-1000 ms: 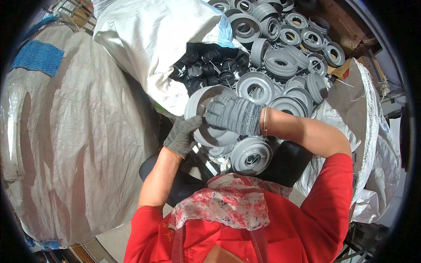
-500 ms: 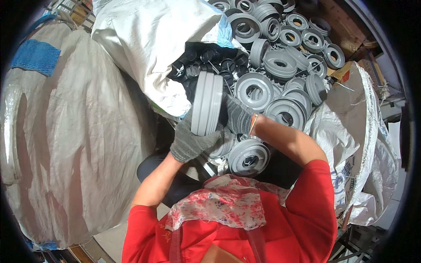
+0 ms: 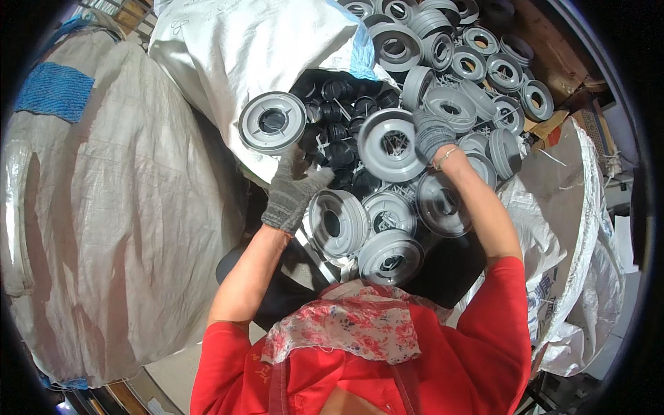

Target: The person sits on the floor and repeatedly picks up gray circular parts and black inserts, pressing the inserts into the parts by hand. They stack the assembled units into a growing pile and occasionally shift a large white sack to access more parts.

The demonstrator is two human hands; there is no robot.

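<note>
A grey plastic ring (image 3: 247, 123) with a spoked centre is over the mouth of the white sack, just beyond the fingertips of my left hand (image 3: 297, 191). That hand wears a grey knit glove; its thumb stands apart from the fingers, which look loose of the ring. Gripped at its right rim by my gloved right hand (image 3: 434, 136) is another grey ring (image 3: 373, 162), slightly blurred and tilted above the heap. Below it sit several more rings, among them a stacked-looking one (image 3: 354, 225) and a flat one (image 3: 375, 266) close to my lap.
The white woven sack (image 3: 214, 62) holds many black round caps (image 3: 339, 153). A heap of grey rings (image 3: 449, 104) spreads to the far right. Large woven sacks stand at left (image 3: 124, 228) and right (image 3: 588, 228). Thin white plastic bits lie among the pieces.
The ring held upright in my left hand has gone up and left, out of its fingers, over the white sack. My right hand has moved up and right and taken hold of another ring.
</note>
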